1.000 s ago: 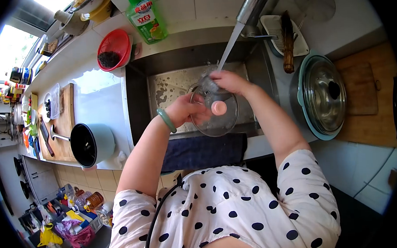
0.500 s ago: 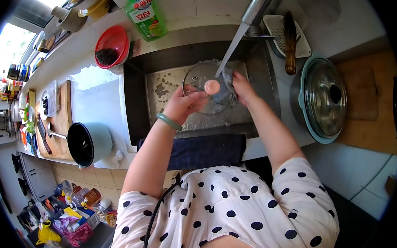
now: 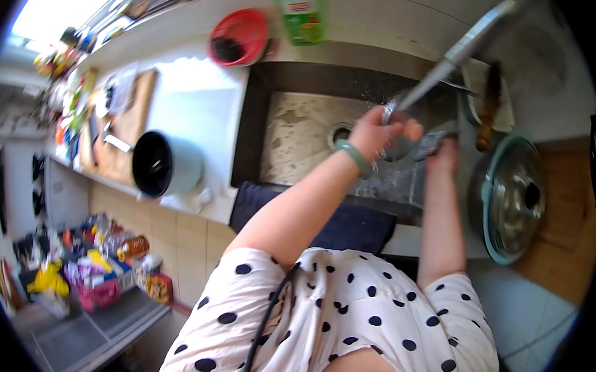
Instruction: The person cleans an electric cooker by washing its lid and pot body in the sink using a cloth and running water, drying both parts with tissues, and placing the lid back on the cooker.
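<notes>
My left hand (image 3: 380,138), with a green bangle on the wrist, is closed under the running water from the faucet (image 3: 463,53). It holds a glass lid (image 3: 397,152), which is blurred and partly hidden behind the fingers. My right hand (image 3: 446,157) is closed on a wet grey cloth (image 3: 430,144) at the right side of the sink (image 3: 295,122). Water splashes around the left hand and runs over the sink floor near the drain.
Left of the sink stand a light-blue pot (image 3: 182,164) and a cutting board (image 3: 139,103). A red basket (image 3: 249,30) and green detergent bottle (image 3: 302,14) sit behind. To the right are a lidded pot (image 3: 514,198) and a brush (image 3: 489,108). A dark towel (image 3: 340,221) hangs over the front edge.
The view has turned, so the scene sits further right and lower. My left hand has come under the stream; the right hand with the cloth has drawn away from the lid.
</notes>
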Action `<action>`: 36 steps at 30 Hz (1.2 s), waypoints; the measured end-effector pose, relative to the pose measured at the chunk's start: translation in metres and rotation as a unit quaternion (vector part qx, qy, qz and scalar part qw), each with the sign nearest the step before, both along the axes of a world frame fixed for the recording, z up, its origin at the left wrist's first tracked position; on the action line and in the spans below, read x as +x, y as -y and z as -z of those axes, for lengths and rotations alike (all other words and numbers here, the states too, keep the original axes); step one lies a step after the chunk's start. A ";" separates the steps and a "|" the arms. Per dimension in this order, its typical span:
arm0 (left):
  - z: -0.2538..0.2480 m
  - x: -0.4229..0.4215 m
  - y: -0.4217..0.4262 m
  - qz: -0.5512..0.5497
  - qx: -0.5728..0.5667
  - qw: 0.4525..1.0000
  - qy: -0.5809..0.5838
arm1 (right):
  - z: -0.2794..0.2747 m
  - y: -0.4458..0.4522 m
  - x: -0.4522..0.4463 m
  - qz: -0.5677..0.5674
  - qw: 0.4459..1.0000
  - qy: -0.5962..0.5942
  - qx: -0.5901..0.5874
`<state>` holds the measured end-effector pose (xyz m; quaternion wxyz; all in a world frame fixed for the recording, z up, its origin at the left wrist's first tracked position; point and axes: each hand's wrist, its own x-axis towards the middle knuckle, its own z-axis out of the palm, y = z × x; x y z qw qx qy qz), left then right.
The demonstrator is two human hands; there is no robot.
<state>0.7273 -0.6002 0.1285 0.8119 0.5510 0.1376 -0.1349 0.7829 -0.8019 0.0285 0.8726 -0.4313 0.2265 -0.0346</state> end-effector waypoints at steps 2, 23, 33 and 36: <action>-0.009 -0.007 -0.002 0.007 0.098 0.984 0.148 | 0.009 0.030 0.046 -0.055 0.996 0.054 -0.051; -0.042 -0.115 -0.092 0.008 0.621 0.679 0.393 | -0.027 -0.059 -0.023 -0.232 0.947 0.085 -0.207; -0.045 -0.132 -0.106 -0.189 0.392 0.847 0.304 | -0.060 -0.168 -0.110 -0.448 0.822 0.221 -0.275; -0.052 -0.146 -0.122 -0.181 0.312 0.901 0.242 | -0.073 -0.184 -0.123 -0.422 0.832 0.205 -0.294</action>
